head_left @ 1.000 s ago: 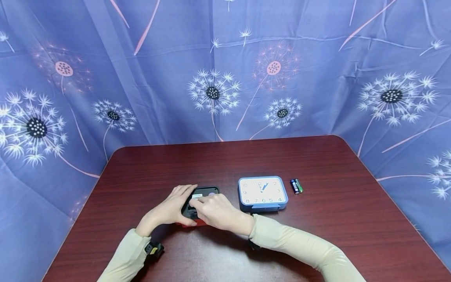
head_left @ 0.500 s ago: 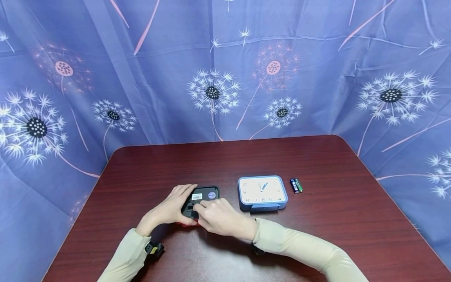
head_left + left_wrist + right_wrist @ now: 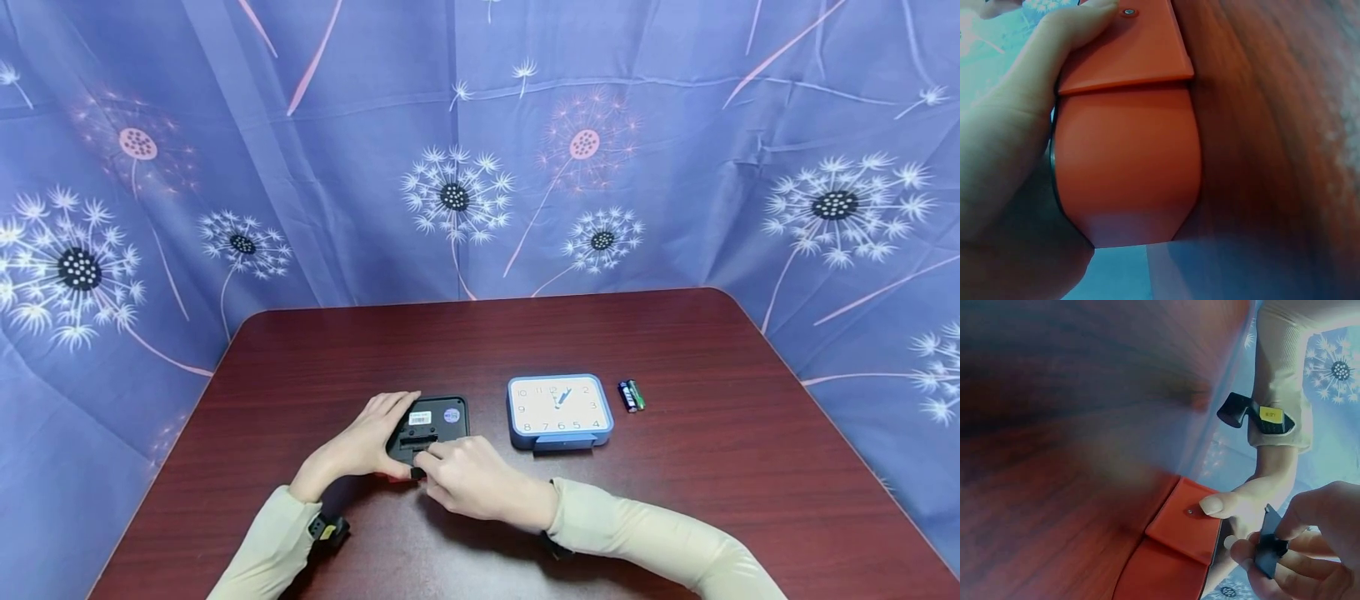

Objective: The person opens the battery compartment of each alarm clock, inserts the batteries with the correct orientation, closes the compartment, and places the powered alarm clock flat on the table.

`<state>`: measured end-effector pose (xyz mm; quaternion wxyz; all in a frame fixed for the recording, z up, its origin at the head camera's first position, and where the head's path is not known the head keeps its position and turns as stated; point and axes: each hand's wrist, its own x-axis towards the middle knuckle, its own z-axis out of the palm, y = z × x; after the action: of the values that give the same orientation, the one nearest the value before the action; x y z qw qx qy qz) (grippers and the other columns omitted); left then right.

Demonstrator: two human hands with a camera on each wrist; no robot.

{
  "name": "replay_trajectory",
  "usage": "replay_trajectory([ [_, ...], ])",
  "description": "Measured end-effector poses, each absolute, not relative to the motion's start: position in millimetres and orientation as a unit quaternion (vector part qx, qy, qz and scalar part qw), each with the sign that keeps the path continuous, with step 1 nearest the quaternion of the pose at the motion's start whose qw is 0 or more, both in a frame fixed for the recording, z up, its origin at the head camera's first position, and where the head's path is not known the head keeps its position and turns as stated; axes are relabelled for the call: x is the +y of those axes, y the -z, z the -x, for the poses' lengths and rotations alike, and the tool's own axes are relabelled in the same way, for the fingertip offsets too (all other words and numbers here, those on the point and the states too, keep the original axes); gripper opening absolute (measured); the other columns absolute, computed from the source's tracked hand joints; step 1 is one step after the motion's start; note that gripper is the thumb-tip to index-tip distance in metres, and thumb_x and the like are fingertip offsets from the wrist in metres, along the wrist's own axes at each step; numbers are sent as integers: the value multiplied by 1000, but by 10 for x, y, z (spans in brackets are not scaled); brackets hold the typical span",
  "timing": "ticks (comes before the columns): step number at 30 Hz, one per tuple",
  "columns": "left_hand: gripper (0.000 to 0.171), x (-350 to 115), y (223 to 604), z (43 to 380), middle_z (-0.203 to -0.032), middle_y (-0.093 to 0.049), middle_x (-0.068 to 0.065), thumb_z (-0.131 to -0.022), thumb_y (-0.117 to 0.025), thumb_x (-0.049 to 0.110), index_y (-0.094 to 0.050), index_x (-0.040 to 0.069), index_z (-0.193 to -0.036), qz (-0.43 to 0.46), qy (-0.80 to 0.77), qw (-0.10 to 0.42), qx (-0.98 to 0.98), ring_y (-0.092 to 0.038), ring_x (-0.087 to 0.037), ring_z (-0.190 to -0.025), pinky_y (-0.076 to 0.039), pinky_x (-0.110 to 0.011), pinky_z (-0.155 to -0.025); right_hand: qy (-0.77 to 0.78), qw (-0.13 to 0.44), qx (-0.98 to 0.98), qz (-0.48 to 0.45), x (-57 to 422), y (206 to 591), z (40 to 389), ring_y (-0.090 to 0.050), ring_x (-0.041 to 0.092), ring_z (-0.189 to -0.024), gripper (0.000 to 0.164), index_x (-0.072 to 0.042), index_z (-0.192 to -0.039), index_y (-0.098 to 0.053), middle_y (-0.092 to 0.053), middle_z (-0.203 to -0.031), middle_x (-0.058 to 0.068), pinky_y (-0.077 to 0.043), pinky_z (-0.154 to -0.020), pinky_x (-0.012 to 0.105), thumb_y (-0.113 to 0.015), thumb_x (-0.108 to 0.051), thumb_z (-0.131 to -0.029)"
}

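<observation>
A red clock [image 3: 437, 407] lies with its black back up on the table, its battery slot uncovered. My left hand [image 3: 362, 443] grips it from the left side, thumb along the near edge and fingers round the far side. The left wrist view shows the clock's red casing [image 3: 1125, 162] close up under the thumb. Over the clock's near right corner, my right hand [image 3: 483, 482] pinches a small black battery cover [image 3: 1267, 547] between thumb and fingers. In the right wrist view the cover is clear of the casing.
A blue clock [image 3: 558, 407] with a white dial, face up, is to the right of the red one. Beyond it, two batteries [image 3: 631, 396] lie side by side on the dark red table [image 3: 675, 500]. A dandelion-print curtain [image 3: 360, 167] hangs behind.
My right hand has drawn back towards the near right, taking the battery cover off the clock's back. The battery slot has come into sight. My left hand has stayed in place.
</observation>
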<state>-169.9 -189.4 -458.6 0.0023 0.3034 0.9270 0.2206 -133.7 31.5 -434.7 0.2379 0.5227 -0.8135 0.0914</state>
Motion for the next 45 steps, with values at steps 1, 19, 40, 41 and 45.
replay_trajectory([
  [1, 106, -1895, 4585, 1699, -137, -47, -19, -57, -84, 35, -37, -5, -144, -303, -220, 2, 927, -43, -35, -126, -36, -54, -105, -88, 236, -815, -523, 318, 4344, 1329, -57, 6, -55, 17, -17, -81, -60, -58, -68, -10, -43, -46, 20, -74, -26, -77],
  [19, 111, -1903, 4580, 1675, -138, -47, -19, -58, -87, 46, -37, -2, -144, -293, -228, 6, 929, -42, -36, -128, -35, -55, -106, 15, 129, -843, -522, 335, 4361, 1200, -59, 8, -56, 10, -21, -82, -64, -63, -70, -9, -37, -40, 23, -71, -27, -79],
  [40, 112, -1910, 4590, 1688, -137, -47, -19, -57, -86, 48, -37, -2, -144, -291, -226, 3, 930, -41, -36, -128, -34, -55, -107, 51, 107, -842, -526, 352, 4352, 1140, -60, 9, -55, 13, -29, -71, -65, -65, -64, -12, -36, -41, 25, -79, -28, -71],
  [41, 112, -1910, 4590, 1689, -137, -47, -19, -57, -86, 48, -37, -2, -144, -292, -226, 2, 929, -41, -36, -128, -34, -55, -107, 49, 107, -842, -527, 351, 4360, 1142, -61, 9, -55, 14, -30, -71, -66, -65, -64, -13, -36, -41, 24, -79, -29, -70],
  [45, 111, -1908, 4589, 1693, -137, -47, -18, -58, -86, 49, -37, -1, -145, -291, -226, 6, 929, -41, -36, -128, -34, -55, -108, 56, 111, -841, -527, 337, 4381, 1135, -61, 7, -58, 18, -31, -72, -65, -65, -66, -15, -37, -43, 23, -82, -33, -66],
])
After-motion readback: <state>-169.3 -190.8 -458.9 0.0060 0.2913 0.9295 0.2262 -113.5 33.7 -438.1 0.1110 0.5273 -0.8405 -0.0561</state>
